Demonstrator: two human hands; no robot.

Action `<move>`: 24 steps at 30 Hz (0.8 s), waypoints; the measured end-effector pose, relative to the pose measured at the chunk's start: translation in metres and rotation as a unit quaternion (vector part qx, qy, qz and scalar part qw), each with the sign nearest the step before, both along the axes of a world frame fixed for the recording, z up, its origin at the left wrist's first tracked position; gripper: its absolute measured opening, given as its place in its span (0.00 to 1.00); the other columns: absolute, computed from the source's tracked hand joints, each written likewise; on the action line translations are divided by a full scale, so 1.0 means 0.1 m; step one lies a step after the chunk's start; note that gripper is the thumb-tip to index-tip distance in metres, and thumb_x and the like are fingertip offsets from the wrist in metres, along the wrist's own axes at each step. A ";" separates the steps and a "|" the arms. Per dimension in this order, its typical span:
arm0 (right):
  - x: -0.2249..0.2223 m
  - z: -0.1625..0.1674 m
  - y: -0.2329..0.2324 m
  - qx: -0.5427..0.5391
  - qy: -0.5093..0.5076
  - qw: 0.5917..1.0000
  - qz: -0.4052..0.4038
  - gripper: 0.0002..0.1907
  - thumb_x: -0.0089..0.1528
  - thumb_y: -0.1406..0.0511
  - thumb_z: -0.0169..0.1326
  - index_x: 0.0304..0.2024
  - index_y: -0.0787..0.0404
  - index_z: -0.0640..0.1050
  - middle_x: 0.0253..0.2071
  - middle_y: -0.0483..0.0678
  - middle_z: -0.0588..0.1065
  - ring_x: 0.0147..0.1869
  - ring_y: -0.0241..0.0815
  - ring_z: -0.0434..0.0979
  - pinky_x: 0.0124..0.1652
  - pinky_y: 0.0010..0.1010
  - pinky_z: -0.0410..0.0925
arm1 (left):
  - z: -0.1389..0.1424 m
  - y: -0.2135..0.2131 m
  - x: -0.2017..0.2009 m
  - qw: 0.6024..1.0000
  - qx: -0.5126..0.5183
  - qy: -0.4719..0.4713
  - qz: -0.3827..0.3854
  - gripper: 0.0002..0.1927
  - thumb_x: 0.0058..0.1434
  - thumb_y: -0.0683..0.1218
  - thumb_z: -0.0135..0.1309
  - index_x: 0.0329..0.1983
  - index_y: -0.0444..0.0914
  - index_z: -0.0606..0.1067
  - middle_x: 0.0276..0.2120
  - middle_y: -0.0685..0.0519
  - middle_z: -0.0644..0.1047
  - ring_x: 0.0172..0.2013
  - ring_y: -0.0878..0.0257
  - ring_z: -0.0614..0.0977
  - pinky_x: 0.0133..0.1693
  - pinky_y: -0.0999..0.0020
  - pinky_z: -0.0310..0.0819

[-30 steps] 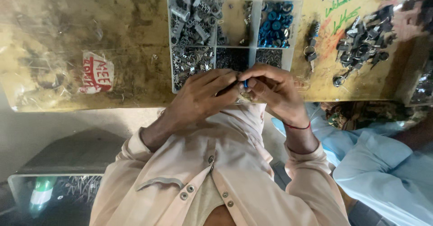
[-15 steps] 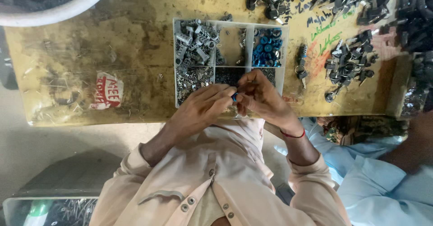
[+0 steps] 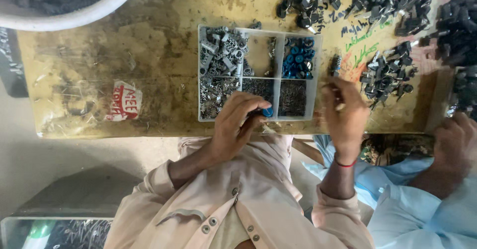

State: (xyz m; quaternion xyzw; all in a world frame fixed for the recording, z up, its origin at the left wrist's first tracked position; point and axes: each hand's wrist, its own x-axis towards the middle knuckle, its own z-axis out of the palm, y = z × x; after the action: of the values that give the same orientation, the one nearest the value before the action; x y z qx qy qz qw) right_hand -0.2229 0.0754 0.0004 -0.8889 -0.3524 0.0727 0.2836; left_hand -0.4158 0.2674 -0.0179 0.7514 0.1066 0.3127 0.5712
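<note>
Over the near edge of the clear plastic sorting box with little rooms [image 3: 199, 80]: had both hands pressed together there half a second ago, working on one tiny thing. Now pulled apart. Looks like done fitting that piece, or going for one more bit to add to it. With the left hand [image 3: 238, 125]: staying at the near edge of the box, fingers curled in tight, pinching a small round blue plastic cap [image 3: 267, 112] between thumb and fingertips. With the right hand [image 3: 345, 115], the one with the thin red thread on the wrist: moved out just past the right side of the box, fingers bent and half closed, thumb tucked close. Maybe holding something very small in there; cannot tell, too hidden by the fingers. Inside the box, at the far right: more round blue caps [image 3: 298, 63]. Inside at the far left: chunky grey metal blocks [image 3: 221, 50]. Right of the box, on the worn yellow table top [image 3: 149, 45]: heaps of small black parts [image 3: 387, 75]. Further right of the box, at the table edge: another person's hand [image 3: 454, 140] above a light blue sleeve, not part of this work.
</note>
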 end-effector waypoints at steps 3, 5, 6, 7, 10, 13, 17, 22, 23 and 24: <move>0.18 -0.10 -0.19 -0.085 -0.163 0.983 -0.007 0.19 0.65 0.72 0.61 0.58 0.67 0.72 0.47 0.65 0.75 0.44 0.63 0.77 0.40 0.43 0.69 | -0.02 0.10 -0.02 0.998 0.012 -0.053 0.026 0.22 0.60 0.29 0.58 0.57 0.35 0.70 0.52 0.46 0.77 0.53 0.51 0.81 0.53 0.60 0.77; 0.20 -0.23 -0.26 -0.051 -0.134 0.989 0.022 0.16 0.67 0.73 0.60 0.56 0.67 0.71 0.47 0.64 0.74 0.47 0.66 0.76 0.42 0.45 0.70 | -0.04 0.11 0.00 0.999 -0.037 -0.032 -0.007 0.22 0.63 0.28 0.56 0.58 0.34 0.69 0.52 0.45 0.79 0.49 0.53 0.84 0.50 0.63 0.80; 0.21 -0.28 -0.28 -0.026 -0.077 0.997 -0.002 0.16 0.67 0.72 0.59 0.55 0.67 0.70 0.45 0.61 0.75 0.46 0.63 0.77 0.42 0.44 0.70 | -0.04 0.11 0.01 0.998 -0.061 -0.022 -0.025 0.21 0.65 0.28 0.55 0.59 0.34 0.69 0.53 0.45 0.80 0.47 0.55 0.86 0.48 0.64 0.82; 0.20 -0.33 -0.30 -0.004 -0.016 0.999 -0.028 0.16 0.68 0.71 0.58 0.55 0.67 0.69 0.44 0.58 0.76 0.44 0.59 0.79 0.42 0.43 0.70 | -0.05 0.10 0.01 0.998 -0.055 -0.019 -0.024 0.20 0.65 0.28 0.56 0.58 0.34 0.69 0.51 0.45 0.80 0.47 0.55 0.86 0.47 0.64 0.82; 0.21 -0.46 -0.33 0.011 0.008 1.000 -0.011 0.16 0.66 0.72 0.59 0.53 0.69 0.70 0.42 0.57 0.77 0.43 0.57 0.80 0.42 0.41 0.71 | -0.06 0.08 0.01 0.999 -0.032 -0.005 -0.025 0.18 0.65 0.30 0.58 0.56 0.35 0.72 0.47 0.47 0.80 0.43 0.56 0.85 0.45 0.65 0.81; 0.26 -0.46 -0.31 0.010 -0.017 1.000 0.022 0.14 0.64 0.74 0.61 0.49 0.69 0.71 0.42 0.59 0.75 0.40 0.53 0.79 0.39 0.36 0.72 | -0.06 0.06 -0.04 0.999 -0.022 0.022 -0.027 0.16 0.65 0.32 0.59 0.54 0.36 0.75 0.44 0.48 0.81 0.41 0.58 0.85 0.42 0.65 0.80; 0.22 -0.25 -0.21 0.154 0.266 0.949 -0.065 0.20 0.66 0.74 0.57 0.57 0.63 0.66 0.37 0.48 0.75 0.33 0.35 0.73 0.32 0.25 0.65 | -0.09 0.04 -0.06 0.999 -0.013 0.008 -0.031 0.16 0.64 0.33 0.60 0.55 0.36 0.76 0.44 0.48 0.82 0.41 0.59 0.86 0.40 0.66 0.81; -0.47 -0.09 0.14 0.402 0.322 0.856 -0.053 0.15 0.68 0.73 0.58 0.49 0.59 0.65 0.42 0.47 0.75 0.36 0.33 0.76 0.33 0.26 0.73 | -0.10 -0.08 -0.02 0.999 0.006 -0.023 -0.040 0.18 0.64 0.33 0.61 0.57 0.35 0.74 0.44 0.46 0.81 0.42 0.56 0.84 0.41 0.63 0.81; -0.63 -0.16 0.24 0.364 0.221 0.905 -0.026 0.19 0.65 0.74 0.62 0.49 0.60 0.65 0.40 0.47 0.73 0.34 0.30 0.69 0.31 0.22 0.65 | -0.08 -0.11 -0.01 0.999 0.010 -0.019 -0.038 0.18 0.64 0.34 0.61 0.56 0.35 0.74 0.44 0.46 0.81 0.41 0.55 0.84 0.40 0.63 0.81; -0.72 -0.23 0.30 0.320 0.115 0.940 -0.001 0.22 0.62 0.75 0.66 0.48 0.62 0.65 0.37 0.46 0.70 0.32 0.28 0.62 0.28 0.19 0.58 | -0.06 -0.12 -0.01 0.999 0.015 -0.016 -0.036 0.18 0.63 0.34 0.62 0.56 0.34 0.75 0.43 0.46 0.81 0.41 0.54 0.84 0.40 0.62 0.80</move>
State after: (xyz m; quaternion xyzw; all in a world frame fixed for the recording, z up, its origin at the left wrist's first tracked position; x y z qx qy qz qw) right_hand -0.2953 0.1056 -0.0226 -0.7374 -0.3208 0.0581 0.5916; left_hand -0.4165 0.2553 -0.0236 0.7582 0.0657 0.3055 0.5722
